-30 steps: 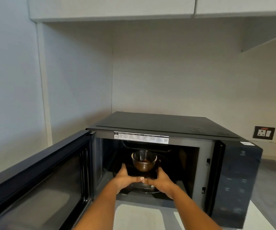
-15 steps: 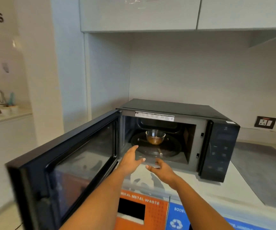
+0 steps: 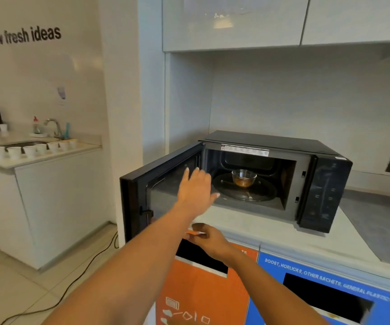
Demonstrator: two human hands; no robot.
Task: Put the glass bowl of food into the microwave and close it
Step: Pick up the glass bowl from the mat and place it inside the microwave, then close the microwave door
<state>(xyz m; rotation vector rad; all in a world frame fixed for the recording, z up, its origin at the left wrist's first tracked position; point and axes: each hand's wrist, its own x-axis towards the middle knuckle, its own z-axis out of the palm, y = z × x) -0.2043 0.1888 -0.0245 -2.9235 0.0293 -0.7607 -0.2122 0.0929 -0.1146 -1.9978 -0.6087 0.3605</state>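
On the turntable inside the microwave [image 3: 276, 174] the glass bowl [image 3: 244, 178] is seen, its door [image 3: 163, 184] swung wide, while the left hand [image 3: 195, 188] is spread open, empty, before it and the right hand [image 3: 209, 238] is held loosely open, empty, lower down.

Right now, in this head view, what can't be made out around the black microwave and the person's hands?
- Whether the left hand touches the open microwave door: the hand covers any contact.
- Contents of the clear glass bowl: brown, too small to identify.
- White label above the cavity: print too small.
- Blue bin front: lettering blurs, cut off at right.
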